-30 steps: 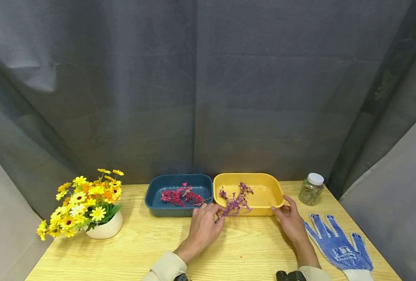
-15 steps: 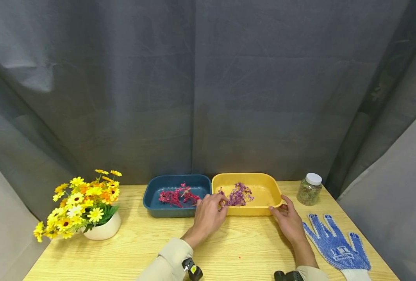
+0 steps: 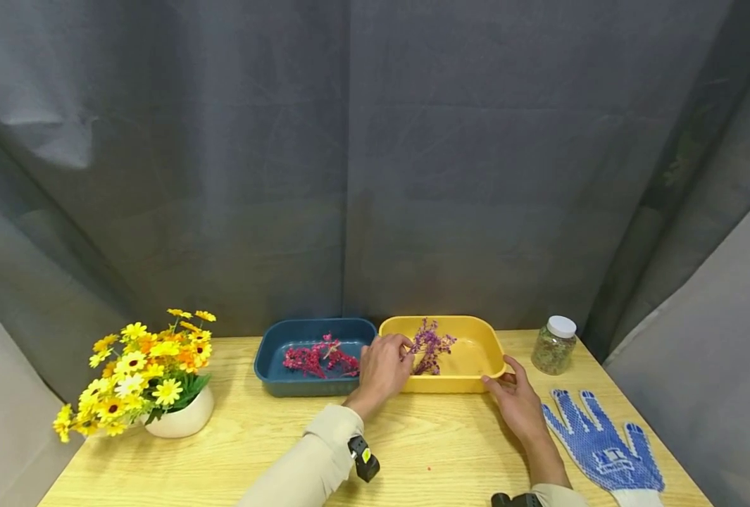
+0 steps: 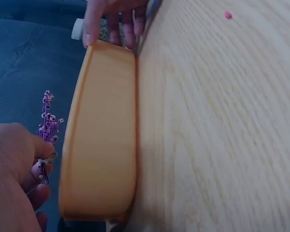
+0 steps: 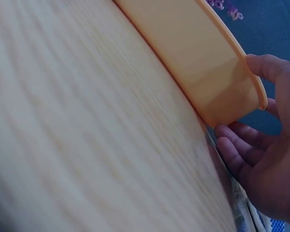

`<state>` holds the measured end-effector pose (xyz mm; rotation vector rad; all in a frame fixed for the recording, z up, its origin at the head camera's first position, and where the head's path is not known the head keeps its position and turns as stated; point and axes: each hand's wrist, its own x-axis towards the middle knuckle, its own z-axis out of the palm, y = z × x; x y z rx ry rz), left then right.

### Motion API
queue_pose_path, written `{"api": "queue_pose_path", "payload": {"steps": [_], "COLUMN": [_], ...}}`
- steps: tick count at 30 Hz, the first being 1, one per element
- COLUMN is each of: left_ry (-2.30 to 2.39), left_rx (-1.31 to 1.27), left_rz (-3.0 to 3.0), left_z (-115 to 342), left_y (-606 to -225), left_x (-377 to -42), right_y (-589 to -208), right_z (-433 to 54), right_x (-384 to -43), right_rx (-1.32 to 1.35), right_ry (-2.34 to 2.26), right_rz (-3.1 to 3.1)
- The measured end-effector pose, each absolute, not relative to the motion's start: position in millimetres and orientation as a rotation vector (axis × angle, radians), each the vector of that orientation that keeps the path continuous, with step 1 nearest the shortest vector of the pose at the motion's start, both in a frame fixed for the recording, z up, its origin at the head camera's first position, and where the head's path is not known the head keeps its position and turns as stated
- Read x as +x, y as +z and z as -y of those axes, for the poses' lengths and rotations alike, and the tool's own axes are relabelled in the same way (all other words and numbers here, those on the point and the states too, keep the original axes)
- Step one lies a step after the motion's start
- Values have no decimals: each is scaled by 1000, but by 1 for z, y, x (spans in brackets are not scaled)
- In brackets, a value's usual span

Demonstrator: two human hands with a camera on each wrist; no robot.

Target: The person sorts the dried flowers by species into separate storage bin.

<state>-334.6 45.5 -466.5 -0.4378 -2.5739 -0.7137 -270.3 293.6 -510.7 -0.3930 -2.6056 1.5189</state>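
Note:
My left hand is over the left end of the yellow tray. Between thumb and fingertips it pinches a sprig of purple dried flowers by its stem, close to where a tie wraps it. The blossoms point up and overlap the inside of the tray in the head view. My right hand grips the tray's front right corner, thumb on the rim and the other fingers around the outer wall. Touching the yellow tray's left side is a dark blue tray with pink dried flowers in it.
A white pot of artificial yellow and orange flowers stands at the left. To the right are a white-lidded jar and a blue dotted glove. A grey curtain closes off the table's back edge.
My left hand has moved forward and slightly right, from the tray's front rim to over its inside. The purple sprig has turned more upright. My right hand stays at the corner.

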Motion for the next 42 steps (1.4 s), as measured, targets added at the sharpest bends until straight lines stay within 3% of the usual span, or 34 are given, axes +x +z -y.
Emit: {"api": "queue_pose_path", "payload": {"steps": [15,33,42], "left_ry": [-621,-582,-572], "left_rx": [-372,-588,-586], "left_rz": [2629,2585,2529], "left_z": [-51,-32,-5], "left_y": [-479,-475,-494], "left_x": [-341,-310,-291], "right_y": [-511,-506,-503], "right_z": [-292,-300,-301], "right_x": [-275,-275,-274], "right_rx": [-378,-374,-387], "right_ry": [1561,1564,1396], "right_rz": [2601,2612,2689]}}
